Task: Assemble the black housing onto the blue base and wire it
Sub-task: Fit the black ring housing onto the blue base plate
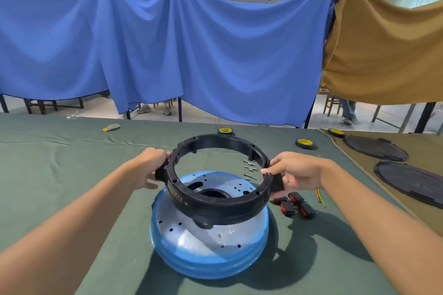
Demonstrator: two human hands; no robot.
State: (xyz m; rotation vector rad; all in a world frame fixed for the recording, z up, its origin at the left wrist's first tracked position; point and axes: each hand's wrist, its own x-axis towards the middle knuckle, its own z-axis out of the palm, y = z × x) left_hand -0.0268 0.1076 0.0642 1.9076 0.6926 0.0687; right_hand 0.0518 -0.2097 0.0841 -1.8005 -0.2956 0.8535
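Black housing (215,208) held tilted over the blue base (208,254).
My left hand (149,167) and right hand (297,172) each grip one side of it, above the counter (60,175). If I set it down crooked, its holes may miss, or it may slip.

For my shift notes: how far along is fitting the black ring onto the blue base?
Done: the blue base lies on the cloth. In hand: left hand and right hand hold the black ring tilted above it. To do: seating it, then pins, red switches and wires, loose alongside.
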